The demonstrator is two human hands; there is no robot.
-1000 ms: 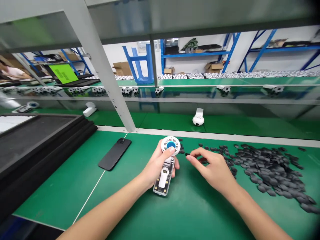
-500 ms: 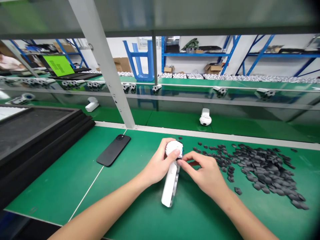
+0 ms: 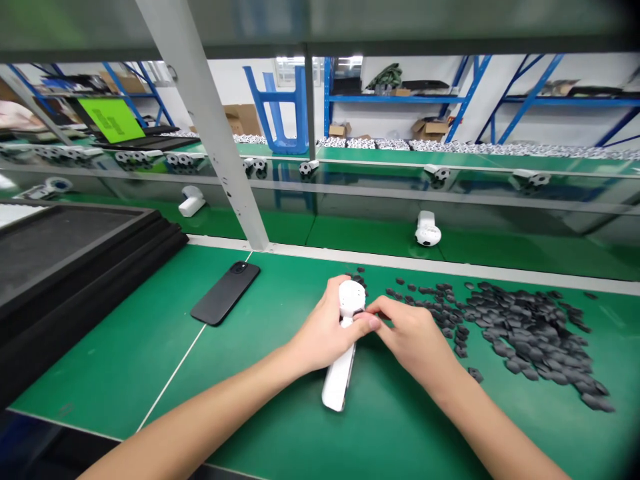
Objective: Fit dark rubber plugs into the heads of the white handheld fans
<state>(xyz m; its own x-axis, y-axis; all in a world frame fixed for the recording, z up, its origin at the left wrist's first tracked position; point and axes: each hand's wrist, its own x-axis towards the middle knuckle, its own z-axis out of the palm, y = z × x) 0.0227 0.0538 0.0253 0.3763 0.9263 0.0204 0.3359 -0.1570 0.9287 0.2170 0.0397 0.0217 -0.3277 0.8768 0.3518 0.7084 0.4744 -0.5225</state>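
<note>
While the left hand (image 3: 327, 327) wraps around the neck of a white plastic device (image 3: 339, 380), its fingers curl behind the rounded head and the thumb lies across the front. The device sits near the middle of the green tabletop (image 3: 140, 333), tilted, with its round head up and away from the person and its long handle angled down toward them. Whether the handle's lower end touches the tabletop cannot be told.

The right hand (image 3: 407, 343) is closed to a pinch at the join of head and handle, its fingertips (image 3: 373, 308) touching the device beside the left thumb. A small dark spot shows there, but whether those fingers hold a piece cannot be told.

Just right of the hands lies a wide, loose pile of small black pieces (image 3: 520, 327), with a few strays nearer the device's head. A black phone (image 3: 225, 292) lies face down left of the hands, and a black foam-edged tray (image 3: 75, 260) sits further left.

Beyond a grey post (image 3: 210, 127), a second green bench (image 3: 360, 233) carries two similar white devices (image 3: 427, 228). Blue shelving (image 3: 400, 99) stands behind it.
</note>
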